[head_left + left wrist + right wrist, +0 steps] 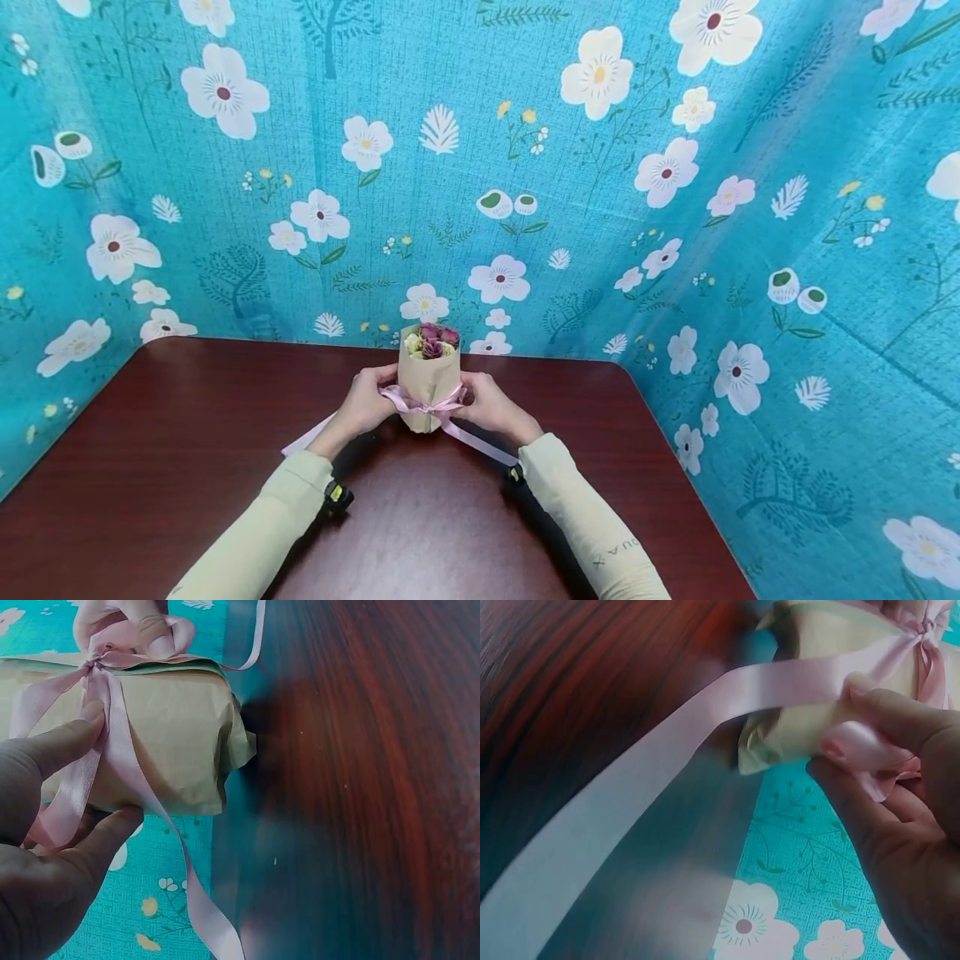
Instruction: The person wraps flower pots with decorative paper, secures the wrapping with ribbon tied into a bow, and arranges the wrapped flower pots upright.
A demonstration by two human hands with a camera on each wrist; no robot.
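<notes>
A small bouquet (429,375) wrapped in tan paper stands upright between my two hands. Dark pink and cream flowers (432,342) show at its top. A pink ribbon (105,697) is tied around the paper in a bow, its knot facing me. On the bouquet's left side, my left hand (367,400) holds the wrapping, thumb over the ribbon near the knot. My right hand (491,406) holds the opposite side, thumb on the ribbon and fingers behind a loop. Whether the paper's bottom touches the table is unclear.
The dark red-brown table (420,517) reflects light and lies beneath both arms. Blue cloth (435,192) printed with flowers hangs behind the table and at its right. Long ribbon tails (630,784) trail down on both sides of the bouquet.
</notes>
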